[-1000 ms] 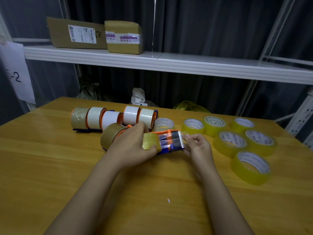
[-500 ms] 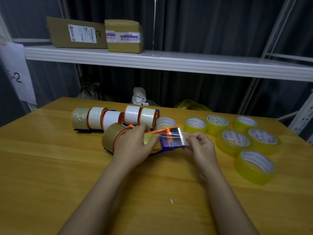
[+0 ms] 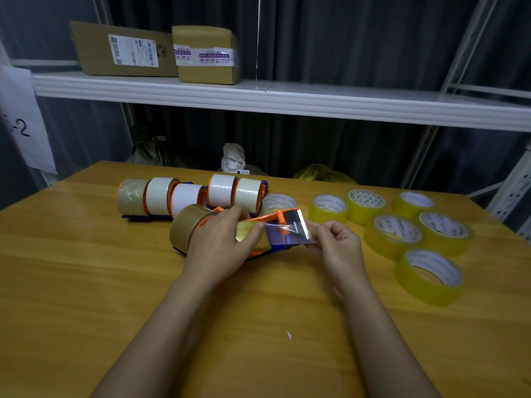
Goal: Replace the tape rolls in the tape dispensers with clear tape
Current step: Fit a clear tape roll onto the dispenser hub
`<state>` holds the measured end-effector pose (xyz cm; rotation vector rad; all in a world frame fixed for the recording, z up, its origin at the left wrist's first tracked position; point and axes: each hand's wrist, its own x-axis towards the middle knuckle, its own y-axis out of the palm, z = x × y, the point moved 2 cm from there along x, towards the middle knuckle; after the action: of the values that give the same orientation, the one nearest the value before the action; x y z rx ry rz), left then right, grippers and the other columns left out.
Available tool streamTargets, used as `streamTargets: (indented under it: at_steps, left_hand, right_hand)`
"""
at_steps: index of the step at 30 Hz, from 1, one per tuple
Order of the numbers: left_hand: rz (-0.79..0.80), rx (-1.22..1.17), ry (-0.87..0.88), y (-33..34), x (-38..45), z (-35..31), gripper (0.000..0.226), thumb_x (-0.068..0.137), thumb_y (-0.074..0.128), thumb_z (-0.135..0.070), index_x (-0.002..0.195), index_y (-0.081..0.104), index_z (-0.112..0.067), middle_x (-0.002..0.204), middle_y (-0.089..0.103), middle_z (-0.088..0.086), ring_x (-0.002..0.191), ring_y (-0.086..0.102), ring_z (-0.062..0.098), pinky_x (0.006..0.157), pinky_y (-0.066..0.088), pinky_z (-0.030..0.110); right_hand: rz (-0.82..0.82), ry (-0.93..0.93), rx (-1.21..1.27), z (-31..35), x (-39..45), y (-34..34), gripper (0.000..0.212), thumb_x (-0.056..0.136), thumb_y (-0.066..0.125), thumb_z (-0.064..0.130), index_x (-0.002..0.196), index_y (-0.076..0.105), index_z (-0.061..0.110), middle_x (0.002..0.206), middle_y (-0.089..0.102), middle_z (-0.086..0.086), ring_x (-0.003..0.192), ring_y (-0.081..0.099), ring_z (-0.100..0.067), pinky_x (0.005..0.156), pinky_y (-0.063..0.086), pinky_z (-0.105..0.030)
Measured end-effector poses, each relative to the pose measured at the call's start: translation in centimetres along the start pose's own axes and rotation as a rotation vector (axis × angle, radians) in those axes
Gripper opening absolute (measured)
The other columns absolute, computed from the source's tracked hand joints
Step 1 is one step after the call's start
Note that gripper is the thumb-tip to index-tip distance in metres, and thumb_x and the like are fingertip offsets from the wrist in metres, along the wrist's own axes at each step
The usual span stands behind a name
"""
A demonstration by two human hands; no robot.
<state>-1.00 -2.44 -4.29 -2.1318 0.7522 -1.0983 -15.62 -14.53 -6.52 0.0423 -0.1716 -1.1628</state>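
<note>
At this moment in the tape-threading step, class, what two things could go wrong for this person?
1. The right hand pinches the clear tape end right beside the toothed blade; a slip could nick a fingertip.
2. The loose strip could fold and stick to itself or to the dispenser, which the left hand steadies, so it may need peeling free.

Left hand [image 3: 222, 242] hides the dispenser's [image 3: 275, 225] body; box labels [image 3: 133, 50] unreadable.

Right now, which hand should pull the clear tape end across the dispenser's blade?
Right. The right hand already pinches the clear tape end beside the serrated blade; the left hand steadies the dispenser.
</note>
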Motion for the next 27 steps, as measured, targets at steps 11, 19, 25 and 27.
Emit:
streamTargets:
  at_steps: [11,19,25,27]
  left_hand:
    - [0.023,0.049,0.051,-0.14,-0.35,-0.20,0.030,0.089,0.049,-0.052,0.101,0.055,-0.025,0.087,0.056,-0.013,0.075,0.051,0.005,0.054,0.037,0.020]
    - [0.049,0.031,0.059,-0.28,-0.49,0.07,0.029,0.089,0.050,-0.052,0.101,0.054,-0.027,0.084,0.053,-0.016,0.070,0.047,-0.003,0.052,0.032,0.018]
    - [0.078,0.043,0.065,-0.45,-0.74,-0.05,0.029,0.089,0.048,-0.053,0.104,0.054,-0.028,0.087,0.052,-0.017,0.072,0.047,-0.004,0.054,0.035,0.015]
    - [0.085,0.046,0.069,-0.52,-0.78,-0.14,0.030,0.090,0.048,-0.054,0.105,0.054,-0.029,0.089,0.054,-0.017,0.074,0.048,-0.001,0.055,0.037,0.015]
  right_hand:
    - [-0.033,-0.009,-0.021,0.25,-0.01,-0.31,0.022,0.090,0.058,0.006,0.068,0.056,0.007,0.089,0.066,-0.028,0.080,0.060,-0.021,0.076,0.050,-0.039]
    - [0.004,-0.106,-0.086,-0.23,0.27,-0.45,0.018,0.091,0.065,0.021,0.074,0.065,0.015,0.078,0.072,-0.004,0.078,0.069,-0.019,0.073,0.057,-0.035]
    - [0.005,-0.198,-0.139,-0.26,0.27,-0.39,0.017,0.091,0.064,0.022,0.076,0.064,0.015,0.079,0.071,0.001,0.080,0.069,-0.016,0.070,0.057,-0.030]
    - [0.001,-0.213,-0.146,-0.34,0.29,-0.38,0.016,0.092,0.063,0.023,0.077,0.065,0.015,0.077,0.070,0.005,0.078,0.068,-0.013,0.069,0.057,-0.028]
